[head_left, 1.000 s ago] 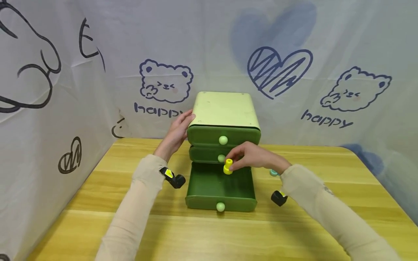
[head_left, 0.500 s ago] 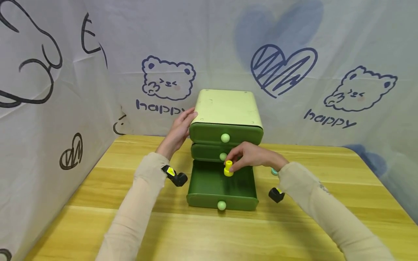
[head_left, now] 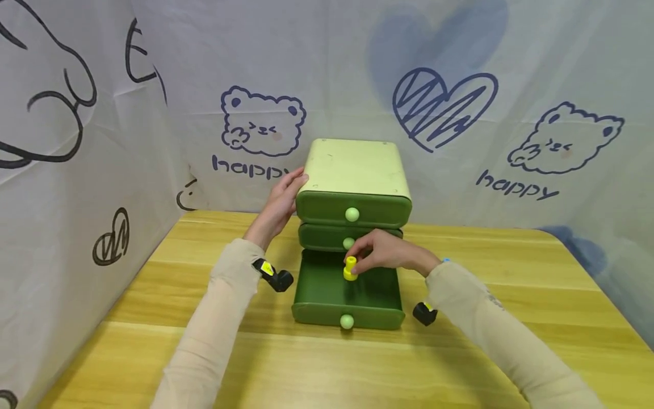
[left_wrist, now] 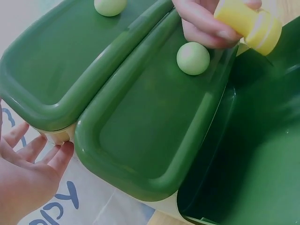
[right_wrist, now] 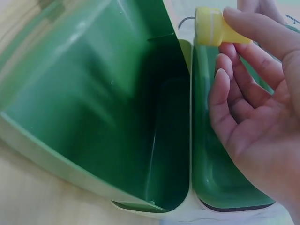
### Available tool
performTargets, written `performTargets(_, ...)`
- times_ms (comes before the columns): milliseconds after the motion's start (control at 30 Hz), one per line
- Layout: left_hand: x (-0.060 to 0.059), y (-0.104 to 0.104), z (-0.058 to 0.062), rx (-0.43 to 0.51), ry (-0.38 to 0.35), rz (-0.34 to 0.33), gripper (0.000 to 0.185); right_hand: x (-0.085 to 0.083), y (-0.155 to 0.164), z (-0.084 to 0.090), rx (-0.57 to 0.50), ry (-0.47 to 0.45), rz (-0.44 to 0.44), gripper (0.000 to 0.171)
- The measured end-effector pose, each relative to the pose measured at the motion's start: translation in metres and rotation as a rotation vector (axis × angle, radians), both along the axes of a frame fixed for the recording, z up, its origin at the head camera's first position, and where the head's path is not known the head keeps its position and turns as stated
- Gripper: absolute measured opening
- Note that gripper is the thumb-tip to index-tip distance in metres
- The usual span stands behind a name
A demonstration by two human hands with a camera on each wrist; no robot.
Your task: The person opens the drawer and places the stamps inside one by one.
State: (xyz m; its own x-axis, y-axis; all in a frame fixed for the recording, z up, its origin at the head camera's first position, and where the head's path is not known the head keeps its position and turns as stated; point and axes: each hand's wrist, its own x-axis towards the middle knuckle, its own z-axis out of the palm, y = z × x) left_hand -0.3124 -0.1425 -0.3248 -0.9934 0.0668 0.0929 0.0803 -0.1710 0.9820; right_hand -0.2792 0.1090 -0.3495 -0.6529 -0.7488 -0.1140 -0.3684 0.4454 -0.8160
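A small drawer cabinet (head_left: 355, 167) with a cream top and green drawers stands on the table. Its upper two drawers are closed, while the bottom drawer (head_left: 322, 314) is pulled out and shows a bare green inside. My left hand (head_left: 279, 204) rests against the cabinet's left side, fingers spread (left_wrist: 35, 164) along it in the left wrist view. Between thumb and fingertips, my right hand (head_left: 389, 251) pinches a small yellow stepped cylinder (head_left: 349, 266), narrow on top with a wider banded base (right_wrist: 207, 27). It is upright over the bottom drawer.
A bit of something blue (head_left: 446, 259) shows behind my right wrist, mostly hidden. The wooden table (head_left: 317, 369) meets a white cloth (head_left: 357, 102) with drawings at the back and left. Black wrist cameras (head_left: 280, 280) hang under both wrists.
My right hand has shifted left and slightly down with the yellow cylinder, further over the drawer. A teal item seen earlier by the right wrist is now hidden. The left hand stays put.
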Motion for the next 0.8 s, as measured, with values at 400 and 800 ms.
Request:
performTargets(400,0.0,-0.001,0.001,0.005,-0.005,-0.002,0.055,0.004,-0.003,-0.011,-0.069,0.007,-0.065,0.027)
performTargets(800,-0.001,0.001,0.0,0.014,-0.01,0.004,0.055,0.009,-0.022,-0.033,-0.03,0.02,0.043,0.02)
